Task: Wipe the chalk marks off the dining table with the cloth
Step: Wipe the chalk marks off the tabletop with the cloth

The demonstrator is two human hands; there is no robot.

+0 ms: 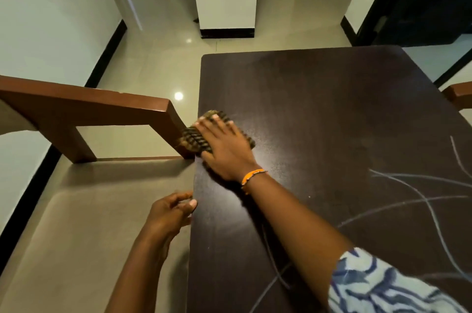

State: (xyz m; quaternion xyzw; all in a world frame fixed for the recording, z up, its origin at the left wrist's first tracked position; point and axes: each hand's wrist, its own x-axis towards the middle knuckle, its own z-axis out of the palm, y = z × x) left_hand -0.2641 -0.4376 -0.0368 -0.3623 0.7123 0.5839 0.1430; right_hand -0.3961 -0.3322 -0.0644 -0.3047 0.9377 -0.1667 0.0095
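At the left of the frame a wooden chair (84, 113) stands pushed against the table (319, 98), its top rail touching the table's left edge. Just below centre-left, the left hand (169, 215) rests at that edge with fingers loosely curled, its grip holding nothing. Moving right, the right hand (224, 146) lies flat with fingers spread, pressing the dark patterned cloth (198, 137) onto the table's left border (part of the cloth overhangs toward the chair). To wipe well, I judge the palm should keep even pressure and sweep rightward in overlapping strokes, since the chalk marks (419, 200) sit well apart, at the lower right of the frame, with fainter lines (274, 282) near the bottom centre.
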